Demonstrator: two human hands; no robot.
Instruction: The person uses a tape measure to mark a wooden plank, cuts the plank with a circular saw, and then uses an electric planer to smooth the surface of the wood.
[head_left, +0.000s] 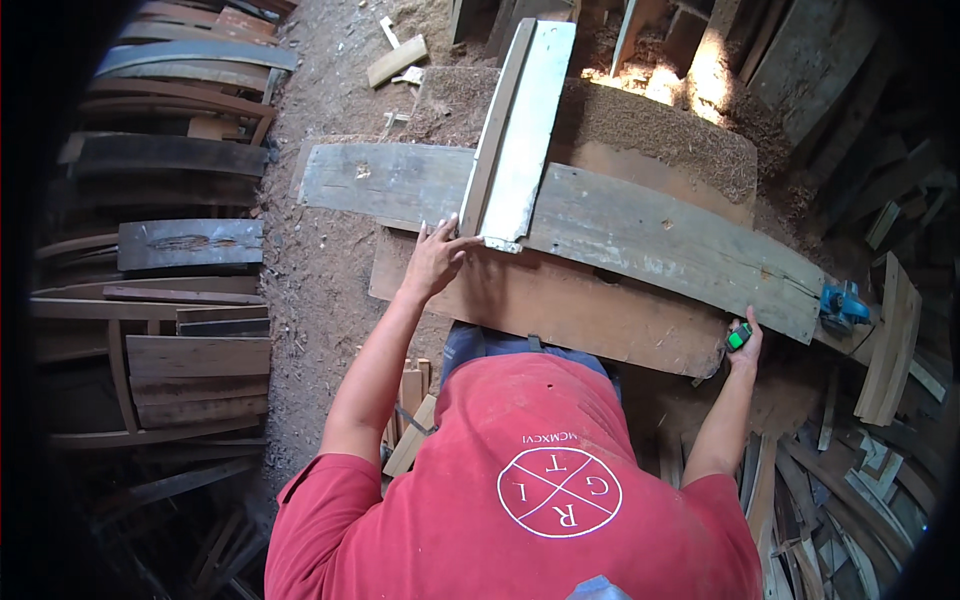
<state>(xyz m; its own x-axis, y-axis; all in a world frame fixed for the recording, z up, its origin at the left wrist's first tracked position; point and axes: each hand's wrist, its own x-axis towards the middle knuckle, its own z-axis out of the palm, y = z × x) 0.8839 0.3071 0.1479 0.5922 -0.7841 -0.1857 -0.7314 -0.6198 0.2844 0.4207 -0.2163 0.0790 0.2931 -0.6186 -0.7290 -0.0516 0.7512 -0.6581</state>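
Note:
A long, weathered grey plank [660, 225] lies across in front of me. On top of it, pointing away, rests a white-faced board [535, 120] with a narrow brown wooden strip [503, 120] along its left side. My left hand [437, 262] is at the near end of that strip, fingers stretched out and touching wood, wrapped round nothing. In my right hand [745, 352] is a green and black tape measure [739, 336], held beside the near edge of the plank's right end. No drawn-out tape can be made out.
Beneath the plank is a brown wooden bench top [560, 310]. A blue power tool [845, 305] sits past the plank's right end, near several leaning boards [890, 340]. Stacked timber [195, 245] lines the left. Sawdust [650, 120] and offcuts [397, 60] lie at the far side.

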